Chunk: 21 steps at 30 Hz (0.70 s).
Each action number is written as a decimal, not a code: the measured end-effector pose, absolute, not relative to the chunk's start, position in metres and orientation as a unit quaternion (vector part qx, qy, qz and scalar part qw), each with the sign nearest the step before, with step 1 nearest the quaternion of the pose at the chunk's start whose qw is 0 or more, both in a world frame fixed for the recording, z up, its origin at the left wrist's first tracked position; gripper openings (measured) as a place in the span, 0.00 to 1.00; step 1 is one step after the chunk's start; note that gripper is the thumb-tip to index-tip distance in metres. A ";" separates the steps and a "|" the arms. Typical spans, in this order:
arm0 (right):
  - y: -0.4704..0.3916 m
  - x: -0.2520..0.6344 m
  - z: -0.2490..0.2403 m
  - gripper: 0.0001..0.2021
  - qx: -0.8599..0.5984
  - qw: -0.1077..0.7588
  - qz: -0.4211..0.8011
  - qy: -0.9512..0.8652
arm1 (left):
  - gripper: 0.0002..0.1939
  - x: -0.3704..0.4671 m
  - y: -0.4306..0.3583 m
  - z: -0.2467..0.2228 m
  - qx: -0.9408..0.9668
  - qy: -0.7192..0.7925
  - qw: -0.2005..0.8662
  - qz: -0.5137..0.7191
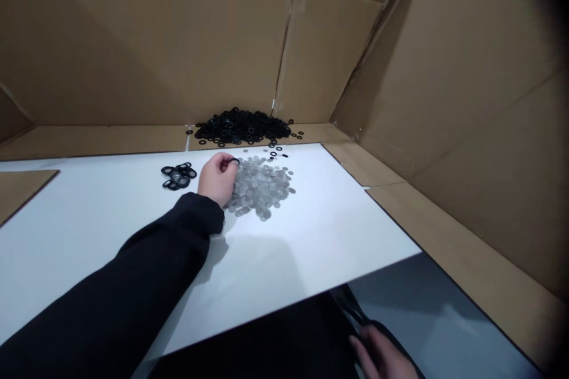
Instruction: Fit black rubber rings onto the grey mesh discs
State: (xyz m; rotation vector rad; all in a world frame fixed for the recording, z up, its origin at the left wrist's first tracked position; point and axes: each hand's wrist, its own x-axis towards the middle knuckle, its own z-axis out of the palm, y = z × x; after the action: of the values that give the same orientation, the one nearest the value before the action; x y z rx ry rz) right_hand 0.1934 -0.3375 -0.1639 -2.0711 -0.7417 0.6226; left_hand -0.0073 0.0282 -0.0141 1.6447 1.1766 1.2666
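Observation:
My left hand (217, 179) reaches over the white board and pinches a black ring (235, 161) between thumb and fingertips. It is at the left edge of a pile of small, thin, translucent grey discs (262, 186). To the left of this hand lies a small cluster of black rings (178, 176), some with grey discs in them. My right hand (384, 355) is low at the bottom right, below the board's edge and blurred. Its fingers are bent around a dark, slender thing (349, 306) whose kind I cannot make out against the dark clothing.
A large heap of black rings (244, 126) lies against the cardboard back wall (178, 41), with several loose rings near it. A cardboard side wall (471, 89) rises on the right. The white board (338, 219) covers the work surface. A cardboard piece (22, 189) lies at the left.

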 end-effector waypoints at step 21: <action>-0.353 0.158 -0.180 0.15 -0.844 0.169 0.300 -0.412 | 0.01 -0.001 0.030 -0.034 0.701 0.417 0.270 0.512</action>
State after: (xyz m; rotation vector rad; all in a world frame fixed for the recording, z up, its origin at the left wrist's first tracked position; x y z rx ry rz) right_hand 0.1580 -0.3528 -0.1797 -2.3991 -1.1708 0.8538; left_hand -0.0013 0.0300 -0.0338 1.8892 1.1245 1.3793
